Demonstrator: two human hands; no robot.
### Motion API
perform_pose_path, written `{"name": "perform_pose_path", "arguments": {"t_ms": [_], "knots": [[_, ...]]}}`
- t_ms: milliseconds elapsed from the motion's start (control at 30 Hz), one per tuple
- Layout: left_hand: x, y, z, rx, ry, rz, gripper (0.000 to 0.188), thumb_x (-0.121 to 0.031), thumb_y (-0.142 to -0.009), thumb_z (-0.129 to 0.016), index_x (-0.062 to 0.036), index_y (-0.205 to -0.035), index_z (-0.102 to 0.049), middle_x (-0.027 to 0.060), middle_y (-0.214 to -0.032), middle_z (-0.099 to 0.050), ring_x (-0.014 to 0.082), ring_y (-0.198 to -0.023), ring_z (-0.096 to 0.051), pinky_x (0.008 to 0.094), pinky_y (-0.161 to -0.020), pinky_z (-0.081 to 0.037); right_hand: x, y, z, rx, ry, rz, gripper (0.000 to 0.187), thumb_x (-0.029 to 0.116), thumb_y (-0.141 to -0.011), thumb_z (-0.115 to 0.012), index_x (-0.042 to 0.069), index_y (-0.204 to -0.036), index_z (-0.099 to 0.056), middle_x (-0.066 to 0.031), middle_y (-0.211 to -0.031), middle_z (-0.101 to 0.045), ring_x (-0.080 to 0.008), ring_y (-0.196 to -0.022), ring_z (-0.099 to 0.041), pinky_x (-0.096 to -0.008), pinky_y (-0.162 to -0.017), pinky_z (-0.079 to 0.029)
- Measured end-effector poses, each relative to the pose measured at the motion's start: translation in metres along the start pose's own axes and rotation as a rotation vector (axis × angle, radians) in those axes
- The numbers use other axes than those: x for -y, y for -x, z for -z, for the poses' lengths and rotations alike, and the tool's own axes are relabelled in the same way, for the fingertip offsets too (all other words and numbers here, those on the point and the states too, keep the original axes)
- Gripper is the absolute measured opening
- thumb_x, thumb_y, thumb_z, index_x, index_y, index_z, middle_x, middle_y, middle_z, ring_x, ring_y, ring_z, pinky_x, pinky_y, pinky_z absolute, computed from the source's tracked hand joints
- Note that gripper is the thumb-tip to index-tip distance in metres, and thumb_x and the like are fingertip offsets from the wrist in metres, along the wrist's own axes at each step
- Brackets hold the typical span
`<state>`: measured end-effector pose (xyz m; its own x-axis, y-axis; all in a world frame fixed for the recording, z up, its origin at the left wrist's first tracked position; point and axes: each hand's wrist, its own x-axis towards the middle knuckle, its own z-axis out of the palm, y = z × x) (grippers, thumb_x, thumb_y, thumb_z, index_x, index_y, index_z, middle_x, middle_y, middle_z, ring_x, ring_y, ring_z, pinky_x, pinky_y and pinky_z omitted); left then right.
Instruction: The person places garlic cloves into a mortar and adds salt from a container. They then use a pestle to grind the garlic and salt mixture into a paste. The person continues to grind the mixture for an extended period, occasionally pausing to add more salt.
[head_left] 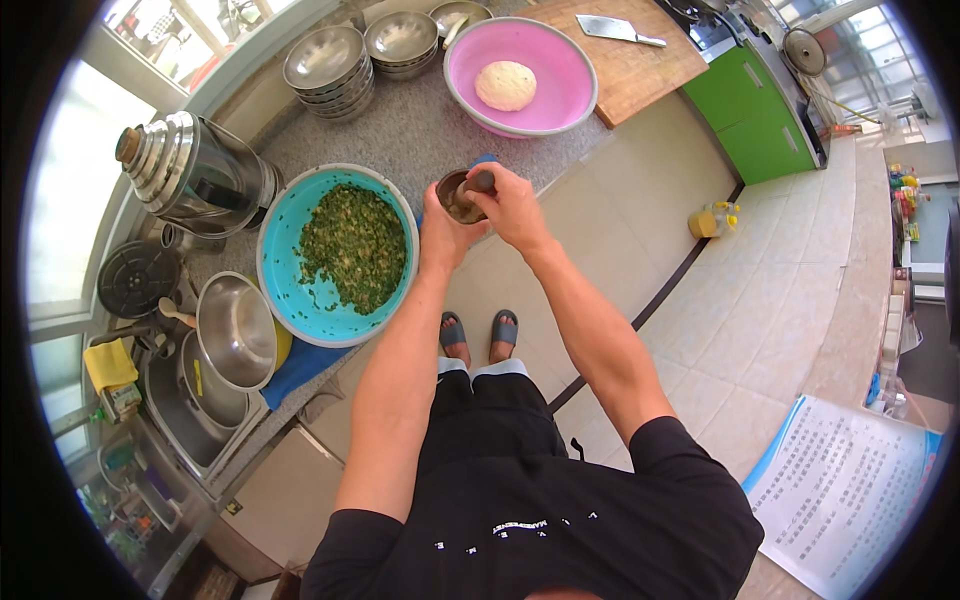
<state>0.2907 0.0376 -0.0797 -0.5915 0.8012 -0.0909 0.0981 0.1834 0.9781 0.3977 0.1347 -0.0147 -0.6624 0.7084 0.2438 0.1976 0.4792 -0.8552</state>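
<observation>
Just past the counter's front edge, my left hand (447, 242) is wrapped round a small dark brown mortar (447, 186), tilted so its mouth shows. My right hand (515, 207) grips the rounded brown head of a pestle (481, 181), whose shaft leans into the mortar. Something tan shows inside; I cannot make out what it is. Close to my left forearm stands a turquoise basin (278, 240) with a chopped green filling (355, 248). Beyond my hands, a pink basin (562, 75) holds a pale ball of dough (506, 86).
A cleaver (610, 28) lies on a wooden board (650, 68) at the far right. Steel bowls (325, 60) are stacked behind, near a large steel pot (205, 180). On the left are a steel basin (236, 330) and sink (165, 400). A yellow bottle (708, 222) stands on the floor.
</observation>
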Motion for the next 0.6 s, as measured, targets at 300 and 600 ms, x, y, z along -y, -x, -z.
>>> {"name": "perform_pose_path", "arguments": {"t_ms": [300,600], "knots": [[-0.014,0.005,0.001,-0.029,-0.020,0.042,0.093,-0.013,-0.075,-0.099,0.0013,-0.148,-0.042,0.0155,-0.143,-0.063,0.0257,-0.132,-0.064,0.0409,-0.110,-0.054,0.003,0.000,-0.001,0.005,0.025,-0.077,0.029,0.004,-0.092,-0.080,0.005,-0.119,-0.070,-0.0117,-0.101,-0.077,-0.0222,-0.089,-0.074,-0.0359,-0.081,-0.060],[0.009,-0.003,0.004,0.031,0.110,0.056,0.112,-0.019,-0.068,-0.103,0.0047,-0.154,-0.036,0.0202,-0.148,-0.060,0.0322,-0.135,-0.062,0.0427,-0.113,-0.053,-0.001,0.004,-0.005,0.041,0.095,-0.106,0.026,0.005,-0.092,-0.079,0.004,-0.117,-0.072,-0.0120,-0.098,-0.078,-0.0234,-0.090,-0.076,-0.0388,-0.082,-0.060]]}}
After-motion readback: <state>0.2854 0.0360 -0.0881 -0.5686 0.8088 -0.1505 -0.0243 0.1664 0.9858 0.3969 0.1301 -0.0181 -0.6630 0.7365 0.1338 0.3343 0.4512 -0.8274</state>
